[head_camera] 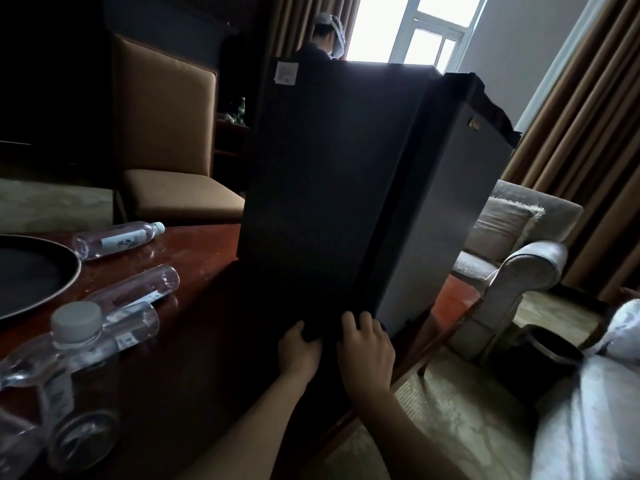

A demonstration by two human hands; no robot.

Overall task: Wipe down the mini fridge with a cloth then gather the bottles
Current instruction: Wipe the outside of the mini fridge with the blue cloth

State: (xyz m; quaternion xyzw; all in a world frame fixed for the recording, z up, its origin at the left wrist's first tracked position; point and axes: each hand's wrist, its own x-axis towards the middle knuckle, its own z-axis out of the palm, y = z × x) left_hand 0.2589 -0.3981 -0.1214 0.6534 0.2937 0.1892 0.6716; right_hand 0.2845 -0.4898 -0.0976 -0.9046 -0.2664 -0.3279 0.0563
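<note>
The dark mini fridge point(332, 174) stands on the wooden table point(207, 306) with its door shut and facing me. My left hand point(299, 353) and my right hand point(367, 346) sit side by side at the door's bottom edge, fingers curled on a dark cloth point(327, 332) that barely shows against the door. A bluish bit of the cloth peeks out by my right fingers. Several clear plastic bottles lie on the table at the left: one far point(117, 239), two in the middle point(138, 289), and a white-capped one point(79, 337) nearest me.
A black round tray point(31, 275) sits at the table's left edge. A brown chair point(173, 133) stands behind the table, a pale sofa point(512, 237) at the right, and a dark bin point(550, 348) on the carpet. A person point(322, 36) stands beyond the fridge by the window.
</note>
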